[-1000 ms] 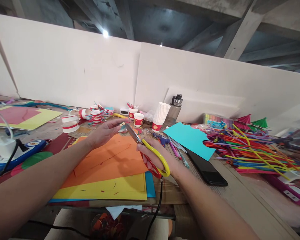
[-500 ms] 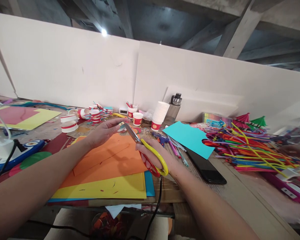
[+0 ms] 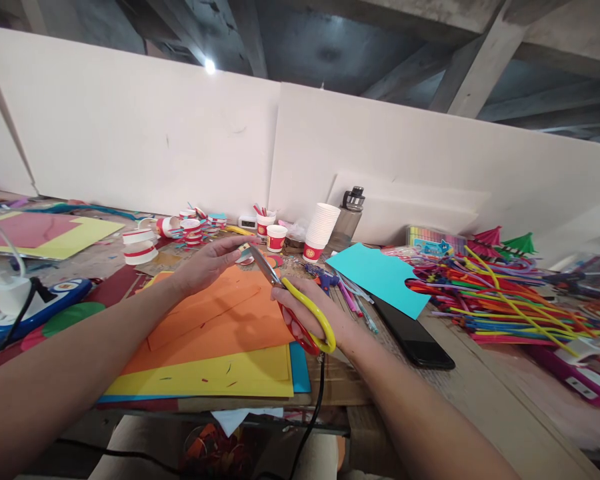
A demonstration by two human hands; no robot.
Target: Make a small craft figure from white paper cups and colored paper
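Observation:
My right hand (image 3: 313,300) is wrapped round the handles of a pair of scissors (image 3: 305,300), one loop yellow and one red. The metal blades point up and left, towards my left hand (image 3: 213,262). Between the fingertips of that left hand is a small pale piece with a bluish side (image 3: 245,252), perhaps cut paper. It touches or nearly touches the blade tips; I cannot tell which. Both hands are above a stack of orange paper (image 3: 215,327) and yellow paper (image 3: 200,381), with small snippets lying on it.
Behind are a stack of paper cups (image 3: 321,230), a single cup (image 3: 276,238), a bottle (image 3: 349,217) and cut cup rings (image 3: 140,247). Right lie turquoise paper (image 3: 380,273), a phone (image 3: 413,333) and many pipe cleaners (image 3: 505,300). A power strip (image 3: 65,293) is left.
Another person's hand at the far right edge has gone out of view. My hands, the scissors and the small piece look almost unmoved.

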